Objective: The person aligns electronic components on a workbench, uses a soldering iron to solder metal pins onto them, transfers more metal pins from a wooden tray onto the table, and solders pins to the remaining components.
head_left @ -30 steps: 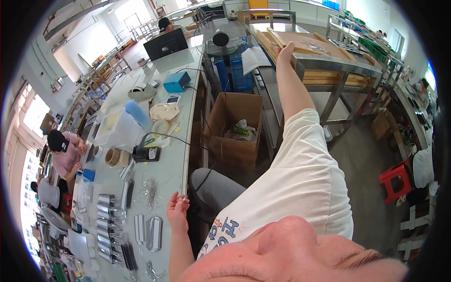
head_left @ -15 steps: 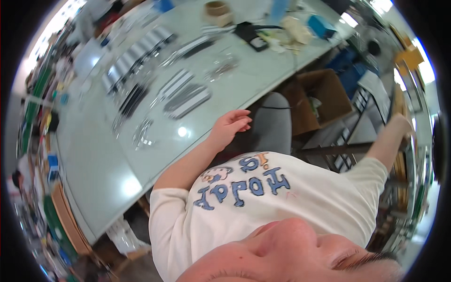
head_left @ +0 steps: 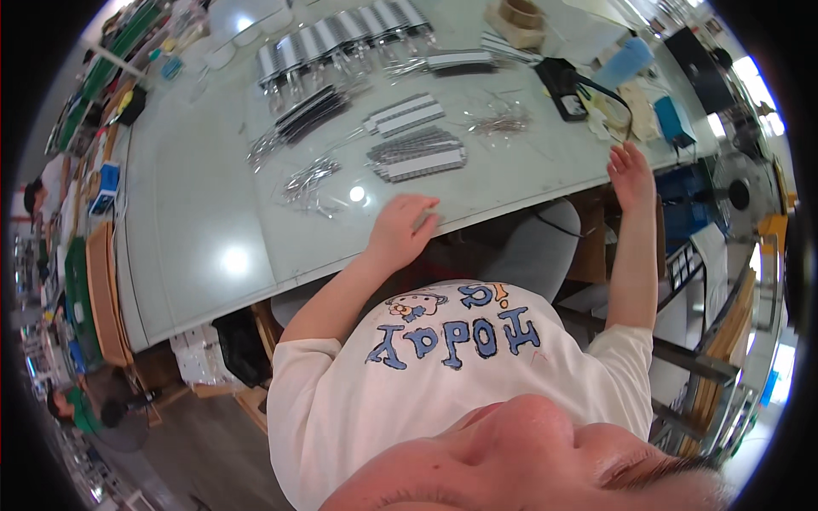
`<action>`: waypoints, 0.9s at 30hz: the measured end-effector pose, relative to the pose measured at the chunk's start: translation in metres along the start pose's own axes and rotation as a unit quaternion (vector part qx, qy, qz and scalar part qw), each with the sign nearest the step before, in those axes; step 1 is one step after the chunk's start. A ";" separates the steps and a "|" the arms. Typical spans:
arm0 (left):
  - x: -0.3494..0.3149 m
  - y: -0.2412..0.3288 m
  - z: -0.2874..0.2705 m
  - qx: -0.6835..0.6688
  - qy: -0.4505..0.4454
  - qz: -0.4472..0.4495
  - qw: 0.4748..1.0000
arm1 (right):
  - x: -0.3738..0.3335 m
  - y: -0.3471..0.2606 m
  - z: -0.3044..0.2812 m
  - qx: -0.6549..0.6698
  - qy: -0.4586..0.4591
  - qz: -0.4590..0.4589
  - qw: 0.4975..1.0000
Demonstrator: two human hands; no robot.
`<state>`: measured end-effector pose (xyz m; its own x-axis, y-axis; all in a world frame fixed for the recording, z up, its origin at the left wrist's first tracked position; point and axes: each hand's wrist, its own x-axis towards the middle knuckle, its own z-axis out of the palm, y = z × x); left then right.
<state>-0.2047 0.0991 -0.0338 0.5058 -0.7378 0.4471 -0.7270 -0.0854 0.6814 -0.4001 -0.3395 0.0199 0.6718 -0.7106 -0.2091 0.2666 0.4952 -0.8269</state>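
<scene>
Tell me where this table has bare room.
The widest bare patch is the left part of the table, between its left edge and the silver wire bundle. A narrower strip runs along the near edge, between left hand and right hand. Crowded: the far side, with striped pieces, and the right end, around the black adapter.

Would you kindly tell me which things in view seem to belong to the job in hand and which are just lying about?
Likely the job's, on the table near the left hand:
- stacked grey-and-white strips
- bundled dark strips
- thin wire pile

Probably just lying about:
- brown roll
- blue box
- fan
</scene>
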 end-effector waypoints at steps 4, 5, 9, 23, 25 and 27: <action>0.034 -0.018 -0.006 0.180 0.051 0.033 0.982 | 0.108 0.027 0.022 0.016 0.058 -0.014 0.998; 0.041 -0.020 -0.005 0.185 0.052 0.026 0.981 | 0.125 0.026 0.025 0.024 0.060 -0.043 0.997; 0.060 -0.031 0.004 0.243 0.023 0.030 0.969 | 0.163 0.021 0.049 0.005 0.105 -0.027 0.994; 0.052 -0.023 -0.002 0.262 0.009 0.029 0.965 | 0.013 0.021 0.083 -0.296 0.184 -0.344 0.872; 0.037 -0.012 -0.001 0.258 -0.026 0.003 0.966 | -0.019 0.037 0.073 -0.305 0.175 -0.374 0.858; 0.027 -0.005 0.007 0.263 -0.014 0.000 0.965 | -0.043 0.056 0.066 -0.247 0.159 -0.374 0.879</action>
<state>-0.1909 0.0750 -0.0294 0.4978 -0.7550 0.4269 -0.8661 -0.4071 0.2900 -0.3688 -0.2481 0.0170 0.1872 -0.8879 0.4201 0.1653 -0.3931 -0.9045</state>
